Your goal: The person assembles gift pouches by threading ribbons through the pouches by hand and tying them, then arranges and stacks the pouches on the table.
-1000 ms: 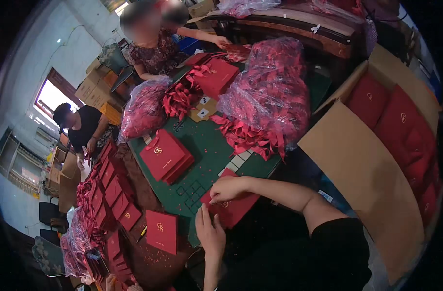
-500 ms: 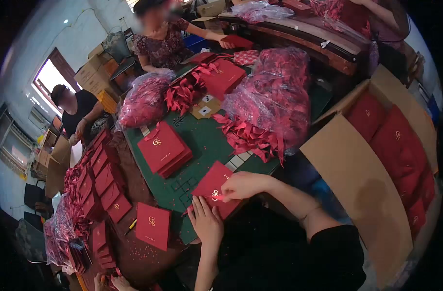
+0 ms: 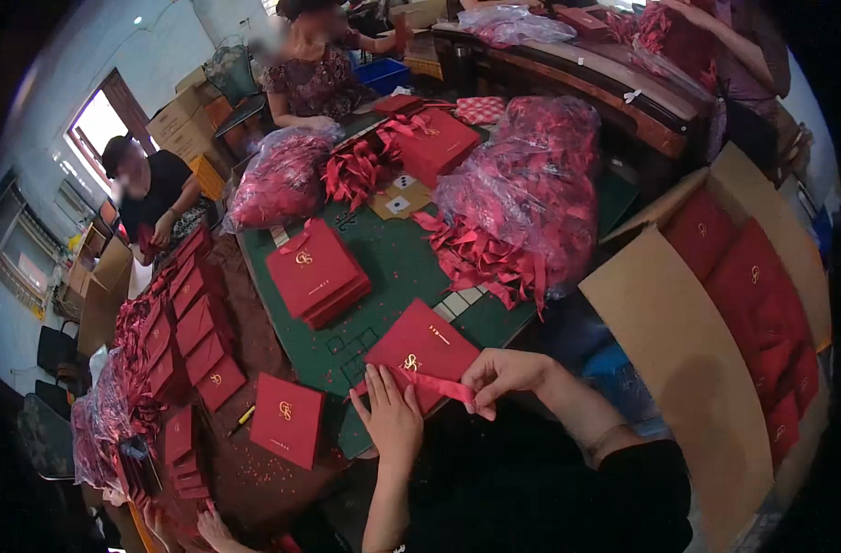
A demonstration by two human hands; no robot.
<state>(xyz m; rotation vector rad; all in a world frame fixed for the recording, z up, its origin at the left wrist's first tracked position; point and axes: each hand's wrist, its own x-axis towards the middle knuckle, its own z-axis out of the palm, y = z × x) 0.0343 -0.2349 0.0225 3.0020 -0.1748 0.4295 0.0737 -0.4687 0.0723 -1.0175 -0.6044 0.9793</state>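
Note:
In front of me a red paper bag (image 3: 418, 343) with a gold logo lies flat on the green table top. My left hand (image 3: 393, 419) rests flat on its near left part, fingers stretched out. A red ribbon (image 3: 439, 384) runs across the bag from beside my left fingers. At the bag's near right edge, my right hand (image 3: 510, 376) pinches the ribbon's right end between thumb and fingers, and the ribbon is drawn out fairly straight.
A stack of red bags (image 3: 317, 272) stands beyond. Loose ribbons (image 3: 494, 263) spill from a plastic bag (image 3: 540, 175). At right, an open carton (image 3: 678, 359) holds red bags. Another red bag (image 3: 288, 419) and a yellow pen (image 3: 242, 419) lie left. Several people sit around.
My right hand has moved right and toward me, pulling the ribbon out across the bag. My left hand stays flat on the bag. The view has shifted slightly.

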